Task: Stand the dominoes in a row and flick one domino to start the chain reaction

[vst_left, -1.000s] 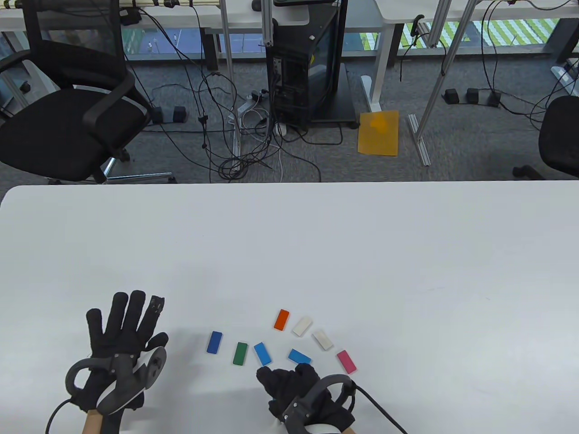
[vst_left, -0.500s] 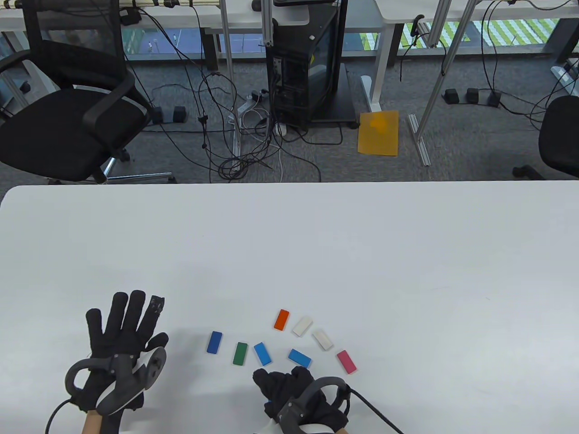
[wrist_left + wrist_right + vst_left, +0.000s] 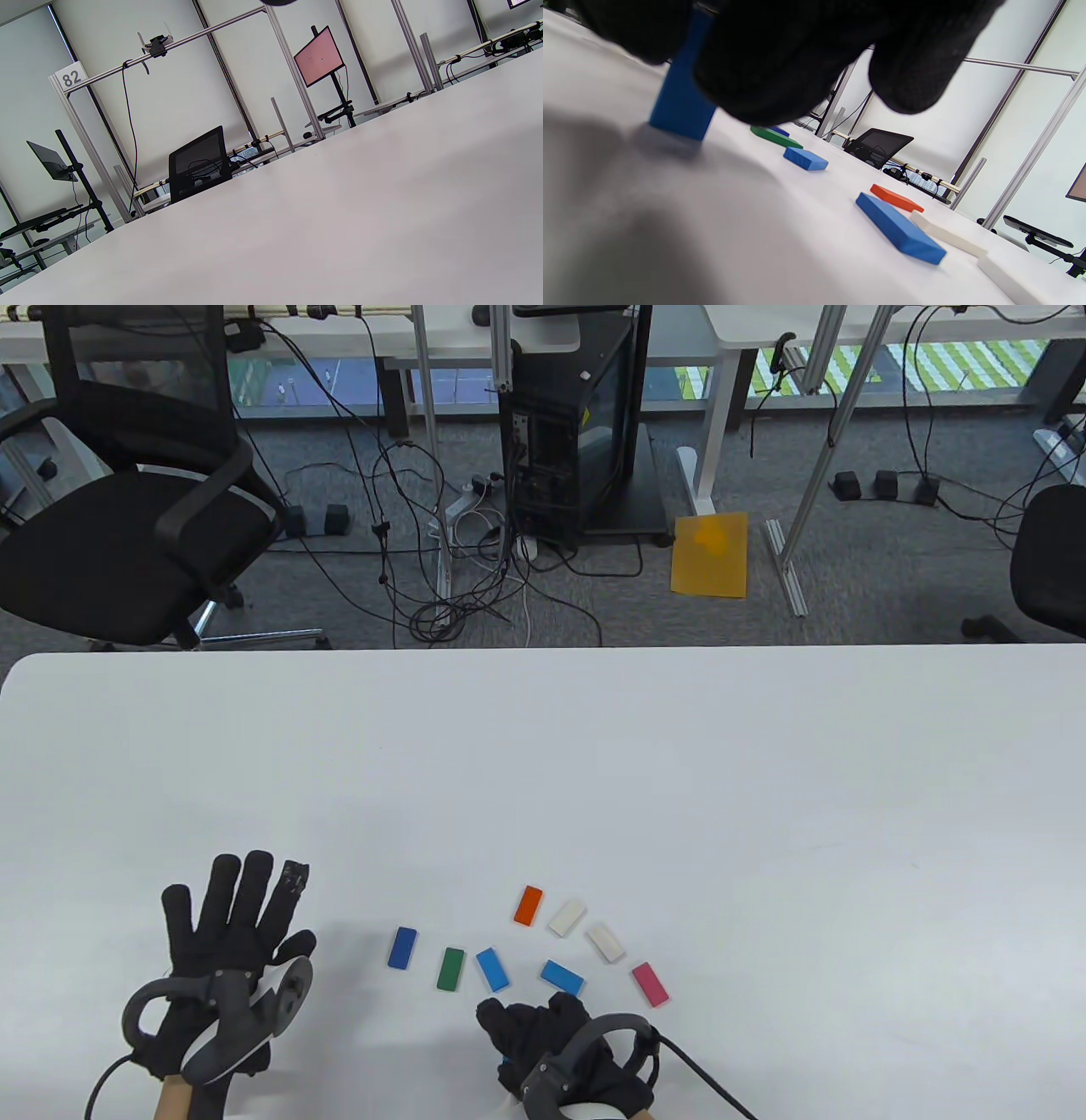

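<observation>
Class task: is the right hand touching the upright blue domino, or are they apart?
Touching. The right wrist view shows the right hand's gloved fingers closed around the top of the upright blue domino, whose lower end stands on the table.

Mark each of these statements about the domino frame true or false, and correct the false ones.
1. The right hand holds a blue domino upright on the table. True.
2. The left hand grips the green domino. False: it lies flat on the table with fingers spread, apart from every domino.
3. The orange domino stands on end. False: it lies flat.
4. Two white dominoes lie side by side between the orange one and the pink domino. True.
5. The dominoes already form a standing row. False: eight lie flat and scattered.
</observation>
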A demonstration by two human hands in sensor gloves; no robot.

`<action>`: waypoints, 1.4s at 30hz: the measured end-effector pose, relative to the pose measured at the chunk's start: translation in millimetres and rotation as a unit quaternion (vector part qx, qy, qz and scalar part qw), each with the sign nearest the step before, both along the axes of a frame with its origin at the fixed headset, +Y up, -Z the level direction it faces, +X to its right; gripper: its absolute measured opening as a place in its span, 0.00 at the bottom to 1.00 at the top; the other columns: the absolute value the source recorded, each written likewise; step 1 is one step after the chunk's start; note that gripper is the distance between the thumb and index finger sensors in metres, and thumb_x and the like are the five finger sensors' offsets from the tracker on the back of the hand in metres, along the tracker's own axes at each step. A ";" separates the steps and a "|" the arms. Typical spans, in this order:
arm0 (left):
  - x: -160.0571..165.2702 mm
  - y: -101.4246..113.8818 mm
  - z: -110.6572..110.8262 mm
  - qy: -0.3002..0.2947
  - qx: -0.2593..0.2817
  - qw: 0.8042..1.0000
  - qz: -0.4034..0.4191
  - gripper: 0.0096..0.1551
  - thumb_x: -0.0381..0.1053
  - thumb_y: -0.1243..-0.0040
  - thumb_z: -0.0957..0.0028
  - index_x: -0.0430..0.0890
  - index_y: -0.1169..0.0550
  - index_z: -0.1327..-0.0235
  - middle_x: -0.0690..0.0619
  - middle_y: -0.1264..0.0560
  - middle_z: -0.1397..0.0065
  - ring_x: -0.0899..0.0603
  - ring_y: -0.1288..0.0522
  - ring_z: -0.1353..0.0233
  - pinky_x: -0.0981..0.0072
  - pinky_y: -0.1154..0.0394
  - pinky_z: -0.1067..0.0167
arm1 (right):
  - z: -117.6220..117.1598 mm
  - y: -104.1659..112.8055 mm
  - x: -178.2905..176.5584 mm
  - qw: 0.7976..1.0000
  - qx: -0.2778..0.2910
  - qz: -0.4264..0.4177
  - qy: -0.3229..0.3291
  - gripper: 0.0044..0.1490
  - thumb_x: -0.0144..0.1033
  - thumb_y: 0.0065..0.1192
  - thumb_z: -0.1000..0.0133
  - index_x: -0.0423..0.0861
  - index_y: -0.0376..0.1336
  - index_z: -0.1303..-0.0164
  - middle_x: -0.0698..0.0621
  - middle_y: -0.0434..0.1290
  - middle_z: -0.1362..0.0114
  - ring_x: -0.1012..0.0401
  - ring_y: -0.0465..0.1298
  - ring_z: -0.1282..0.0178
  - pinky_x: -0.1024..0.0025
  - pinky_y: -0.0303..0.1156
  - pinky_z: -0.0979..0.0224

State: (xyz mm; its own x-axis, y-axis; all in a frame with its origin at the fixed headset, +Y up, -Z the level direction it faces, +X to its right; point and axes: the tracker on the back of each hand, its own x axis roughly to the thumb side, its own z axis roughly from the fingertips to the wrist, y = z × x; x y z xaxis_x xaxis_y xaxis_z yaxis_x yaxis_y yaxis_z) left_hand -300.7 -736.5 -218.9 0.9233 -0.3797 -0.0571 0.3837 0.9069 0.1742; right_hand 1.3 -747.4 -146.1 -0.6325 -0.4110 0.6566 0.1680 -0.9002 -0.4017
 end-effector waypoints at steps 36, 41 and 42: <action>-2.8 -1.2 -0.6 0.011 -0.006 1.000 -0.004 0.42 0.71 0.86 0.51 0.65 0.55 0.19 0.59 0.47 0.09 0.43 0.49 0.09 0.33 0.55 0.20 | -68.7 5.3 98.6 0.944 -0.002 0.104 -0.312 0.49 0.62 0.54 0.61 0.44 0.63 0.33 0.51 0.77 0.36 0.63 0.84 0.50 0.51 0.73 0.39; -3.6 -1.0 -0.7 0.010 -0.007 1.000 0.002 0.42 0.71 0.87 0.52 0.66 0.55 0.19 0.59 0.47 0.09 0.43 0.49 0.09 0.32 0.55 0.20 | -74.4 -2.8 94.6 0.944 -0.028 0.107 -0.311 0.50 0.63 0.53 0.60 0.43 0.63 0.34 0.51 0.78 0.37 0.63 0.85 0.50 0.51 0.73 0.39; -3.8 -0.9 -0.6 0.011 -0.006 1.000 0.002 0.42 0.71 0.87 0.52 0.66 0.55 0.19 0.59 0.47 0.09 0.43 0.49 0.09 0.32 0.55 0.20 | -75.2 -5.2 91.8 0.943 -0.031 0.115 -0.309 0.49 0.63 0.53 0.60 0.43 0.64 0.34 0.52 0.78 0.37 0.63 0.85 0.50 0.51 0.73 0.39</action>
